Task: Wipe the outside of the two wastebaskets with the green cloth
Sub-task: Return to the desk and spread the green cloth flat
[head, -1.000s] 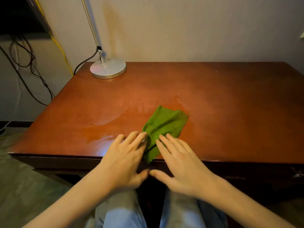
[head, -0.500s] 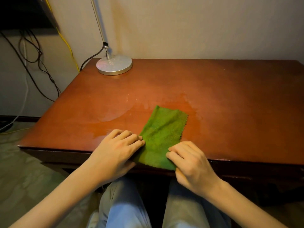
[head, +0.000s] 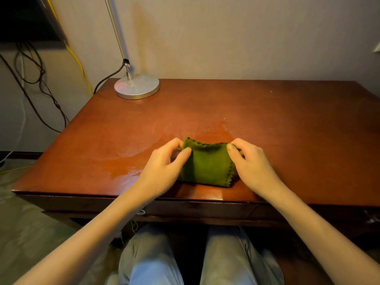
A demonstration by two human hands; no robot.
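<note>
honestly, lift both far corners level so the fold lands edge to edge into a tidy pad; your left hand [head: 164, 163] and right hand [head: 250, 163] each pinch a far corner of the green cloth [head: 207, 167] between thumb and curled fingers. it's dark green with zigzag-cut edges, doubled over, lying near the front edge of the tabletop [head: 267, 120].

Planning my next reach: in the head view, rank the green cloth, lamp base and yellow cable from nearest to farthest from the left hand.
1. green cloth: pinched by the left hand, near the front edge of the desk.
2. lamp base: back left corner of the desk.
3. yellow cable: on the wall, beyond that corner.
</note>
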